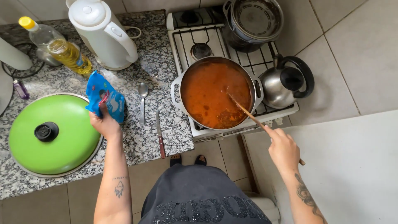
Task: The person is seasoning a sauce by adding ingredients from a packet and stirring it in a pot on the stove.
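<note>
While pot [217, 92] sits on stove front burner, full of orange-red sauce, right hand [283, 148] grips wooden spoon [244, 110], tip submerged. Left of pot, over counter, left hand [105, 122] pinches blue sachet [104, 101]. Advise: stir slowly, scrape bottom, keep sachet upright.

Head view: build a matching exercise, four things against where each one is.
Things:
1. blue packet
2. wooden spoon
3. green lid
4. kettle

Places:
A. in the pot of red sauce, held by the right hand
B. flat on the counter
C. on the stove, right of the pot
D. in the left hand

Pairs: 1-D, 2-A, 3-B, 4-C
</note>
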